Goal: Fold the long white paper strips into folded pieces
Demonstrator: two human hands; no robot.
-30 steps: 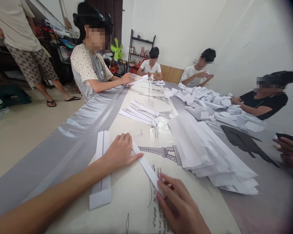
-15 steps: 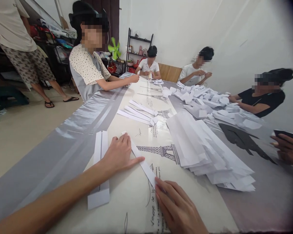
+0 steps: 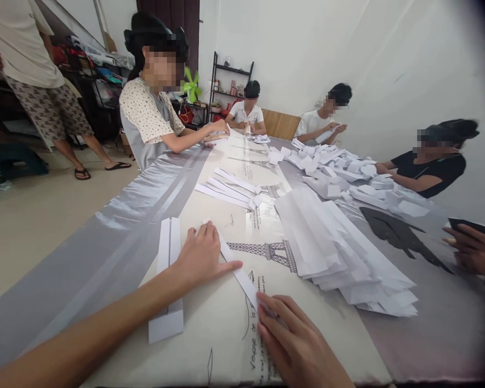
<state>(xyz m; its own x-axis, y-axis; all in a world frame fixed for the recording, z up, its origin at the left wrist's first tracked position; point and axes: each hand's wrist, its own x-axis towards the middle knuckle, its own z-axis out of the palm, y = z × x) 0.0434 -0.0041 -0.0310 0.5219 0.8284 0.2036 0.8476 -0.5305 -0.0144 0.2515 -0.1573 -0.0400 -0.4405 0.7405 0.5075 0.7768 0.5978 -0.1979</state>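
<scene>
Still flat, both hands pressing paper strip (image 3: 236, 272), left hand (image 3: 200, 256), right hand (image 3: 295, 345) slid slightly nearer.

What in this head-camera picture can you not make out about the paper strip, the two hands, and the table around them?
- Near end of the narrow paper strip, head view: covered by the right hand.
- Strip's middle stretch: under the left hand.
- Folded paper: partly hidden by the left forearm.
- Printed writing on the table cover: too small, partly covered.
- Right wrist: cut off by the bottom edge.
</scene>
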